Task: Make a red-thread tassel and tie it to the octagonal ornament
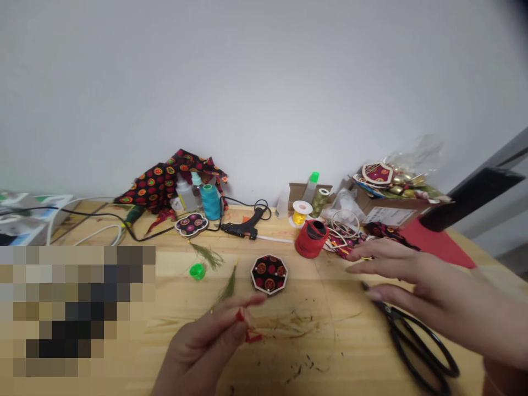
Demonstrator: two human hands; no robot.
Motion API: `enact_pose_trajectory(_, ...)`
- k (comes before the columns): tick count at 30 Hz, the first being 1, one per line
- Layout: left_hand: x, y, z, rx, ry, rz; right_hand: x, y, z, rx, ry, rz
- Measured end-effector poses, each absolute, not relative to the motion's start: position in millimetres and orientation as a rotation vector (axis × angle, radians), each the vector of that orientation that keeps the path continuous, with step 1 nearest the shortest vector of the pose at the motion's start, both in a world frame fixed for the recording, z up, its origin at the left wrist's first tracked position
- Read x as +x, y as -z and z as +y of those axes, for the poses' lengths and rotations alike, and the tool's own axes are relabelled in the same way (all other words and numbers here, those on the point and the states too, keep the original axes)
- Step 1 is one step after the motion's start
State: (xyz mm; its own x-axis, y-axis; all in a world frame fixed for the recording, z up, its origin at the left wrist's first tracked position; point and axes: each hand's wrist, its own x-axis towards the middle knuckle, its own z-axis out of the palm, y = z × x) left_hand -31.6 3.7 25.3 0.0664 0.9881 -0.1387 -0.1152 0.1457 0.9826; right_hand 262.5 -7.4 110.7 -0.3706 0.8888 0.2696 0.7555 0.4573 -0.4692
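Note:
My left hand (206, 344) is low in the middle, its fingers pinched on a small red scrap (246, 325) with a green tassel (226, 289) sticking up from it. Just beyond it lies an octagonal fabric-covered piece (269, 273). My right hand (416, 280) hovers at the right with fingers stretched out and holds nothing. Black scissors (416, 346) lie on the wooden table (330, 341) right under its fingertips.
Along the wall stand a black glue gun (243, 226), a red spool (311, 238), gold thread spools (301, 212), a teal spool (210, 201), glue bottles (185, 192), patterned cloth (165, 179) and a cardboard box of ornaments (391, 206). A green cap (197, 270) lies left of centre.

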Motion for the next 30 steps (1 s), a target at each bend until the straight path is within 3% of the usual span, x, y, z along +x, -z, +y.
enact_pose_trajectory(2,-27,-28,7,1.152,-1.183,1.072,239,-90,-7,-1.385,-0.393,-2.019)
enact_pose_trajectory(6,-15,-33,12,1.192,-1.226,1.069,179,-59,-6,-1.224,-0.777,-1.610)
enact_pose_trajectory(12,-7,-28,14,1.244,-1.245,1.005,139,-44,-10,-0.925,-1.265,-1.367)
enact_pose_trajectory(30,-4,-21,10,0.857,-1.110,0.803,162,-33,-14,-1.309,-0.974,-1.441)
